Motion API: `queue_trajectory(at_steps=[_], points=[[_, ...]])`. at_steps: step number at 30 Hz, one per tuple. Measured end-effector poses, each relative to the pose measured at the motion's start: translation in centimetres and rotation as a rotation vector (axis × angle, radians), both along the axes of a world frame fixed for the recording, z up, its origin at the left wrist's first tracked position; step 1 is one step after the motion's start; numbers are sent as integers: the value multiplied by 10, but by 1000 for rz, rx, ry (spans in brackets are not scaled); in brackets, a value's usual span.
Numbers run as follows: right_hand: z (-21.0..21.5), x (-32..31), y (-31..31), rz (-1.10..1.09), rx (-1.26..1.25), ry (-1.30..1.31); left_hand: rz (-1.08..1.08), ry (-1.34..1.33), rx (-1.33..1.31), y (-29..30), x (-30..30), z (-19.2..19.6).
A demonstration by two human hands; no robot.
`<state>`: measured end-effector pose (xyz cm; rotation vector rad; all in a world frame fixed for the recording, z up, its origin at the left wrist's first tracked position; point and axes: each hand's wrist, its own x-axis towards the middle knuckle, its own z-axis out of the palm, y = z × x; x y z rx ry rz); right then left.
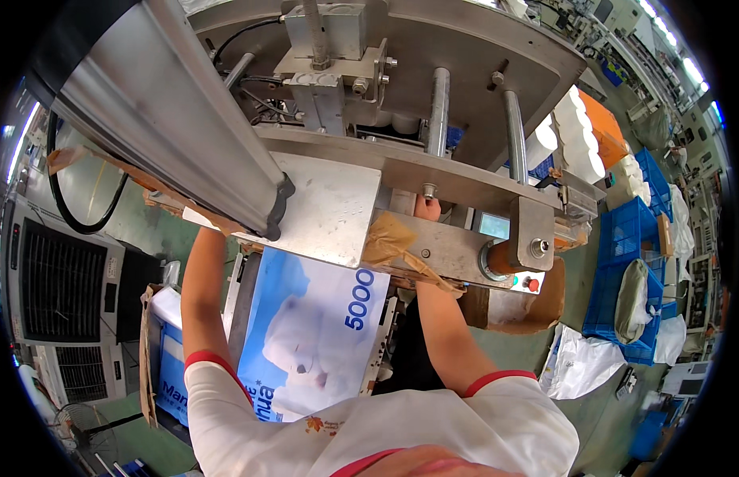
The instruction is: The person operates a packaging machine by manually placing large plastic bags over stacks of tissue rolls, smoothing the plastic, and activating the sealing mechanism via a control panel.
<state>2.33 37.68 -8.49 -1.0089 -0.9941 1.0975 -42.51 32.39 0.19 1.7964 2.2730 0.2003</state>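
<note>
Two forearms (204,286) reach in, one right hand (427,208) showing (just the one!), one bear-printed sheet (318,334) between; two steel rods (439,111) at right, one small screen (494,226), one red button (532,285), two cooler grilles (63,278)!

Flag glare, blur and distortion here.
Head view: ceiling lights at upper right blown out; metal column shows pale sheen. Head view, focus: bear-printed package has crisp bold lettering; blue item at lower right looks soft. Head view, distortion: fisheye bowing, black corners.
</note>
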Motion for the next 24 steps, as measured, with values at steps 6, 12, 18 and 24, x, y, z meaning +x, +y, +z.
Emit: queue_trajectory(at_steps=[6, 12, 18, 24], points=[[55, -4, -44, 75, -99, 337, 34, 13, 6, -9, 0, 2], [-79, 30, -22, 694, 374, 936, 6, 14, 15, 10, 14, 5], [-16, 8, -28, -186, 261, -637, 48, 27, 19, 6, 9, 1], [-18, 8, 34, -204, -76, -368, 25, 23, 51, 28, 18, -5]])
